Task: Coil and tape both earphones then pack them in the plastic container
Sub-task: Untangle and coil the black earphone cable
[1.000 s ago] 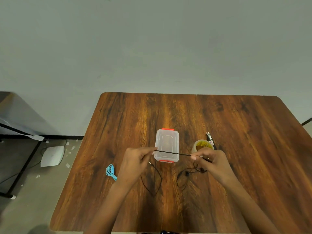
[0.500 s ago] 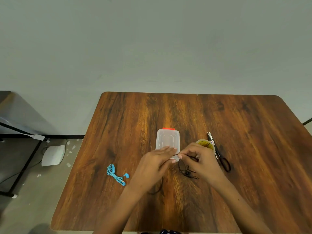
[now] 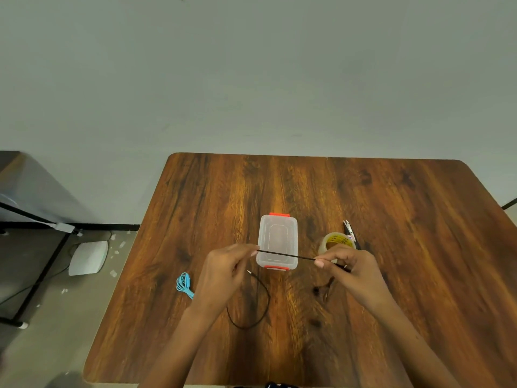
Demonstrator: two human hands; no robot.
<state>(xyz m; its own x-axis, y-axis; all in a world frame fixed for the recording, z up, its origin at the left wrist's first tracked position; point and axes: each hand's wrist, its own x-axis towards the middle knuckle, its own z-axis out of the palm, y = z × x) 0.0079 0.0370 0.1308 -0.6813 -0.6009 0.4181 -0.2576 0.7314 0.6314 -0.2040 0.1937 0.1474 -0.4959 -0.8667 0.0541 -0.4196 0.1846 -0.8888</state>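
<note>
The black earphone (image 3: pixel 285 255) has a stretch of cable pulled taut between my two hands, just above the near end of the plastic container (image 3: pixel 277 239). My left hand (image 3: pixel 226 271) pinches one end of that stretch. My right hand (image 3: pixel 349 268) pinches the other end. The rest of the black cable loops on the table below my left hand, its plug lying near my left fingers. Its earbuds dangle under my right hand. The blue earphone (image 3: pixel 184 284) lies bunched on the table left of my left wrist. The lid on the clear, red-latched container is closed.
A roll of clear tape (image 3: pixel 335 242) stands right of the container, partly behind my right hand. Small scissors (image 3: pixel 349 229) lie just beyond it. The wooden table (image 3: pixel 419 247) reaches to the wall. A white device (image 3: pixel 88 257) and a black frame are on the floor to the left.
My hands were together near the container half a second ago. They have moved apart, drawing a length of the black cable straight between them, and the cable loop shows again below my left hand.
</note>
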